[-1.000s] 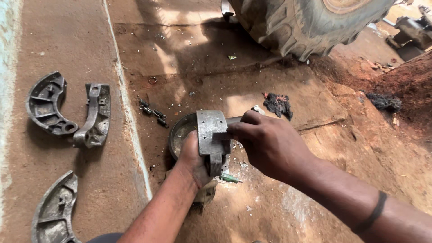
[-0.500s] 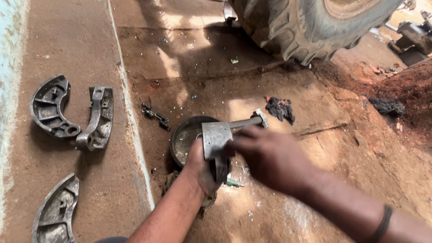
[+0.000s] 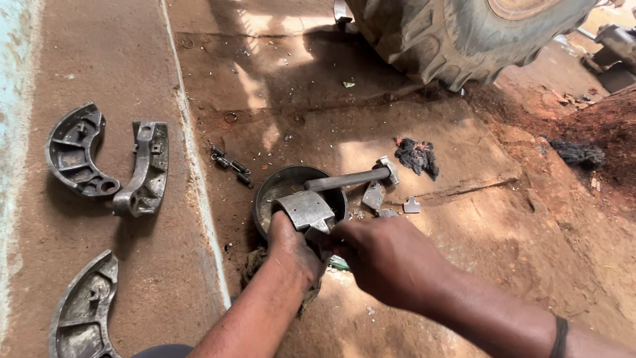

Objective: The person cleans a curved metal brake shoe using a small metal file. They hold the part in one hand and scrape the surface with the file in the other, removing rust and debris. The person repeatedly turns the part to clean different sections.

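Reddish-brown dirt and concrete ground (image 3: 132,53) fills the view, with a large tyre (image 3: 457,33) at one o'clock. At the centre a curved grey metal brake shoe (image 3: 306,209) is held over a round dark bowl (image 3: 278,182); the left hand (image 3: 291,248) is clamped on its lower edge from six o'clock. The right hand (image 3: 387,258) is closed into a fist just beside the shoe at four o'clock, and what it grips cannot be told. A hammer (image 3: 354,178) is laid across the bowl rim, its head pointed to three o'clock. Two more brake shoes (image 3: 109,166) are seen at nine o'clock, touching each other, and another shoe (image 3: 83,311) lies at seven o'clock. A dark rag (image 3: 417,157) lies at two o'clock, near the hammer head
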